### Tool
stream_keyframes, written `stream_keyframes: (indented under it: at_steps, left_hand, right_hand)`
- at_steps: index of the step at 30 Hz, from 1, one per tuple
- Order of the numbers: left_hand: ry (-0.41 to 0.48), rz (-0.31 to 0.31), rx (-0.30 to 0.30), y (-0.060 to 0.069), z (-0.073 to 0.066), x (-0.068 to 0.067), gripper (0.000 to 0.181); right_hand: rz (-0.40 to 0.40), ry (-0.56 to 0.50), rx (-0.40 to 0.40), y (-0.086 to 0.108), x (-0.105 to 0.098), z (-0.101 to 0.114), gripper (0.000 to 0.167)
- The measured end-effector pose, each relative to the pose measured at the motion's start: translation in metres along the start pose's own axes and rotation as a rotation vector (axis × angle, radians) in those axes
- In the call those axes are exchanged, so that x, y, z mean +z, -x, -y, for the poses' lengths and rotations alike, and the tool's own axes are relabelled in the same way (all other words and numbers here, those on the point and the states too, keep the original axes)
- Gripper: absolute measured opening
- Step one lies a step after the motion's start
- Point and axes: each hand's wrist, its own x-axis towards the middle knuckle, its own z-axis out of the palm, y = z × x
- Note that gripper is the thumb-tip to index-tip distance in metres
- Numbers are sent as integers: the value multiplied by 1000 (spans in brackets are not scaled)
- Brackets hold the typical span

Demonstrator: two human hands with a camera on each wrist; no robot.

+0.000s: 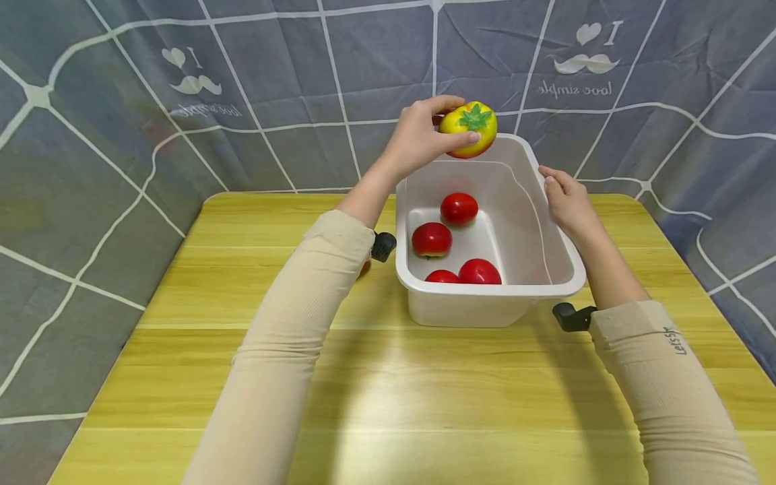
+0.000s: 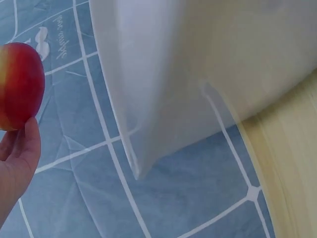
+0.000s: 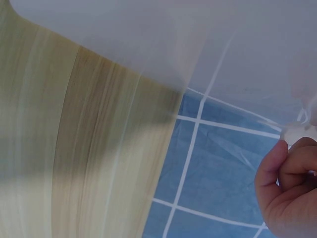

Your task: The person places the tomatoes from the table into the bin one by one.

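My left hand (image 1: 421,138) holds a yellow-and-red fruit (image 1: 467,145) with a green leafy top above the far left part of a white plastic bin (image 1: 491,290). In the left wrist view the fruit (image 2: 25,84) shows its red side, with fingertips (image 2: 32,136) against its underside. On the bin's right rim, my right hand (image 1: 570,202) grips the edge. Its curled fingers appear at the right of the right wrist view, by the translucent bin wall (image 3: 133,39). Inside the bin lie several red fruits (image 1: 432,239), two of them partly hidden by the near rim.
The bin stands on a yellow wood-grain table (image 1: 267,269). A small reddish thing (image 1: 364,269) on the table is mostly hidden behind the left sleeve. A grey-blue cloth (image 1: 273,74) with white lines hangs behind the table and at both sides.
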Motion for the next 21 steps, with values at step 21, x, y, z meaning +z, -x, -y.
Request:
stream_keyframes:
  at_steps: [21]
  left_hand:
    - [51,28,-42,-8,-1,31,55]
  right_hand:
    - [8,6,13,1,0,1,50]
